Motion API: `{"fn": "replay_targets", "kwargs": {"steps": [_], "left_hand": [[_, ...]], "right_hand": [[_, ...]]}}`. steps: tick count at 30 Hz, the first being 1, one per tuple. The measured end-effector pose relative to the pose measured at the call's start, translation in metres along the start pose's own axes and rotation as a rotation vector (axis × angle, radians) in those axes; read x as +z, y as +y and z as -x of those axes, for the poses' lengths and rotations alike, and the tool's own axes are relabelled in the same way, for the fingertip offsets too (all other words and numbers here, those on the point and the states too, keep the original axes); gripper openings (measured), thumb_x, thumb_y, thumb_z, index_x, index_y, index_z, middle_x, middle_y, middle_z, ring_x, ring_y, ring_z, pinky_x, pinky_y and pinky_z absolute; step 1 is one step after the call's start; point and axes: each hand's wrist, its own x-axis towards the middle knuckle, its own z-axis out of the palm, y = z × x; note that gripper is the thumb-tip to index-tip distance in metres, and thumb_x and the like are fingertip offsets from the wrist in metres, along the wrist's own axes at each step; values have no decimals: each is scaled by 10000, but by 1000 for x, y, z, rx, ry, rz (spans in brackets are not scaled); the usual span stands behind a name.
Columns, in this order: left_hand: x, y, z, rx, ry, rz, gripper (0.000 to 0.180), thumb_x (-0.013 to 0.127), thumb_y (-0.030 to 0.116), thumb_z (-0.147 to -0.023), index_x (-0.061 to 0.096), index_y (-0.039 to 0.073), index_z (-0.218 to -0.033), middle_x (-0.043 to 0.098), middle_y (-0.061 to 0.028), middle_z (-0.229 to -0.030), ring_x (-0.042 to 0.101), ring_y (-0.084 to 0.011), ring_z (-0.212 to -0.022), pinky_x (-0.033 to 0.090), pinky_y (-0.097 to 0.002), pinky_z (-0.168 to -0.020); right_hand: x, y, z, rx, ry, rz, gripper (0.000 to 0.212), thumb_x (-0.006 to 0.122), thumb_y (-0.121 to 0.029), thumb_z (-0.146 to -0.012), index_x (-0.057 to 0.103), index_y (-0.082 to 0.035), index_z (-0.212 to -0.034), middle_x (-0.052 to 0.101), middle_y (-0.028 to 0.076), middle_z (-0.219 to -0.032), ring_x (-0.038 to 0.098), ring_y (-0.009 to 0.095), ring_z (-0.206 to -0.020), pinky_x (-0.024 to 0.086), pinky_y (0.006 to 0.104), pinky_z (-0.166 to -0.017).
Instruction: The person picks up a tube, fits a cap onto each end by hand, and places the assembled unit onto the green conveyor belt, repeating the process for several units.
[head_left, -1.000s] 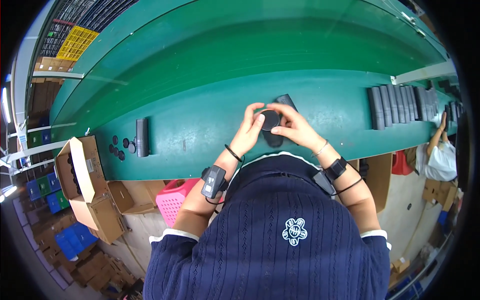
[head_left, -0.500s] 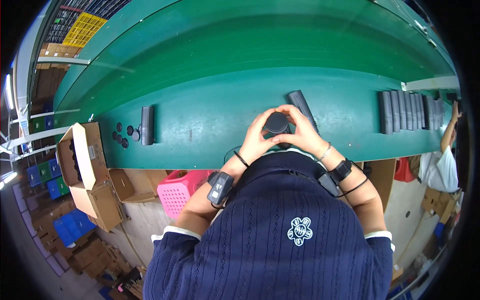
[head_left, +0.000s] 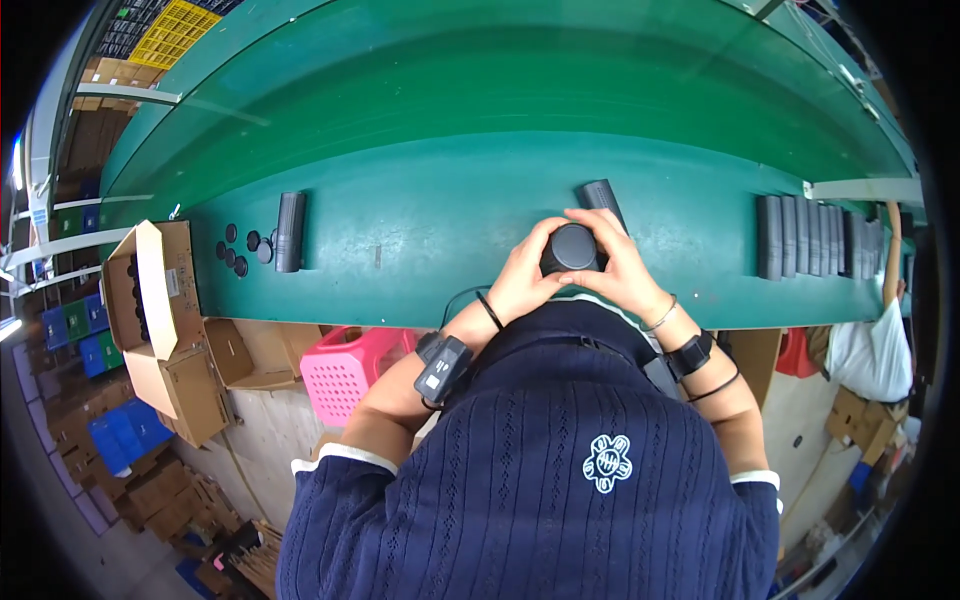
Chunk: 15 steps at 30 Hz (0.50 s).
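Observation:
Between my two hands is a black ribbed-looking cylinder with a round black cap (head_left: 574, 247), seen end-on from above, close to my waist at the table's near edge. My left hand (head_left: 525, 272) wraps its left side, and my right hand (head_left: 622, 268) curls round the right side. Their thumbs come close together in front of the cap. The lower part of the cylinder is hidden. Just beyond my right fingers lies another black cylinder (head_left: 598, 195) with a textured side, partly covered by that hand.
On the green table (head_left: 440, 200), a single black cylinder (head_left: 289, 232) lies at left beside several loose black caps (head_left: 240, 268). A row of black cylinders (head_left: 800, 235) stands at right. Open cardboard boxes (head_left: 190, 375) and a pink plastic stool (head_left: 345, 385) are below left. Another person's arm (head_left: 892, 250) shows far right.
The capped cylinder has shifted slightly right, and its cap shows more fully. My fingers have changed position around it. The whole view has moved a little.

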Motion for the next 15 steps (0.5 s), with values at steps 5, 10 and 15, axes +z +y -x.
{"fn": "replay_targets", "kwargs": {"steps": [5, 10, 15], "left_hand": [[-3, 1, -6, 78, -5, -32, 690, 779, 110, -733, 425, 57, -1323, 601, -154, -1188, 602, -291, -1131, 479, -369, -942], [-15, 1, -15, -161, -334, 176, 733, 736, 136, -817, 308, 51, -1406, 501, -120, -1284, 499, -202, -1190, 421, -366, -1014], [-13, 8, -8, -78, -210, -45, 693, 725, 80, -752, 367, 49, -1345, 508, -152, -1248, 530, -294, -1176, 440, -386, -994]], "right_hand": [[2, 1, 2, -76, 25, 164, 672, 827, -177, -684, 544, -20, -1273, 558, 121, -1082, 582, 279, -999, 482, 348, -875], [-5, 2, -1, 193, -48, -92, 649, 825, -125, -703, 545, -7, -1275, 539, 83, -1112, 577, 192, -1033, 515, 314, -848], [-6, 0, 3, -102, -94, 127, 684, 810, -111, -695, 532, -48, -1316, 524, 123, -1197, 554, 268, -1124, 481, 369, -938]]}}
